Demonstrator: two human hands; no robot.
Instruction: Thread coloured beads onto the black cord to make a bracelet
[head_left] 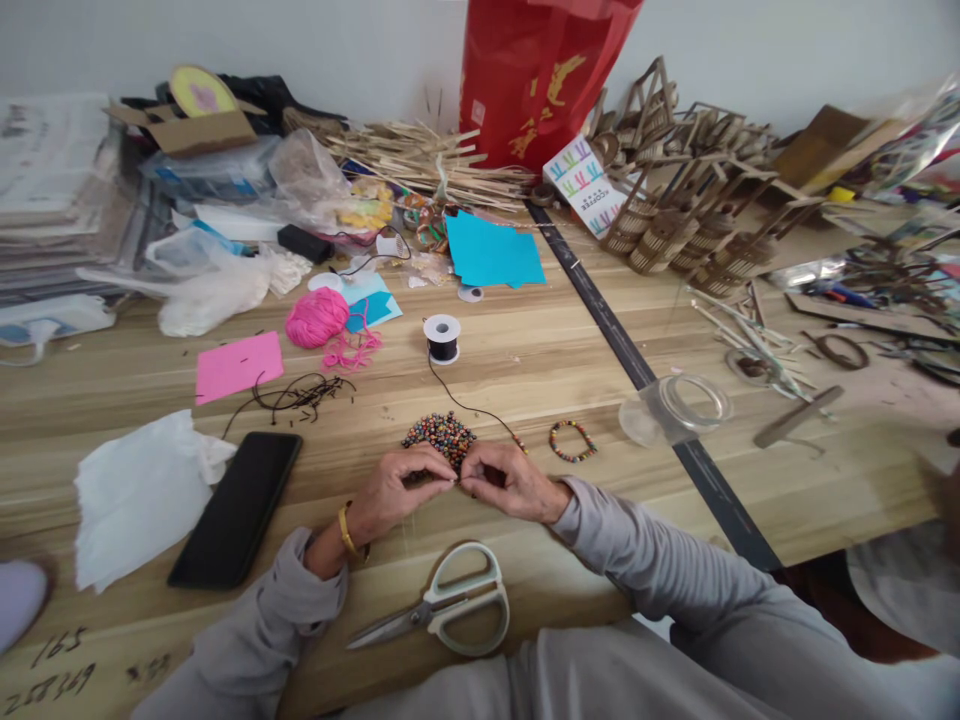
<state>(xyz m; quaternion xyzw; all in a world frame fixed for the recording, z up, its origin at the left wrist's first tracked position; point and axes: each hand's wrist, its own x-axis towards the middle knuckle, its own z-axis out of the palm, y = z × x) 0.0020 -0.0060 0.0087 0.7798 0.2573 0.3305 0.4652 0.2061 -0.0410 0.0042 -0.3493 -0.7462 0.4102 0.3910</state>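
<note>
My left hand (397,488) is closed in a pinch, its fingertips meeting those of my right hand just in front of a pile of small multicoloured beads (442,432). What the left fingertips hold is too small to make out. My right hand (514,482) also pinches, on the thin black cord (480,410) that runs down from a white spool (442,340) and passes behind this hand. A few beads are threaded on the cord by the right knuckles. To the right lies a finished-looking beaded bracelet (572,441). White-handled scissors (450,603) rest below both hands.
On the left are a black phone (236,510), white tissue (142,495), black cord scraps (304,395), pink paper (240,366) and pink yarn (317,317). A clear tape roll (675,408) sits right. Small woven baskets (690,240) and a red bag (544,85) stand behind.
</note>
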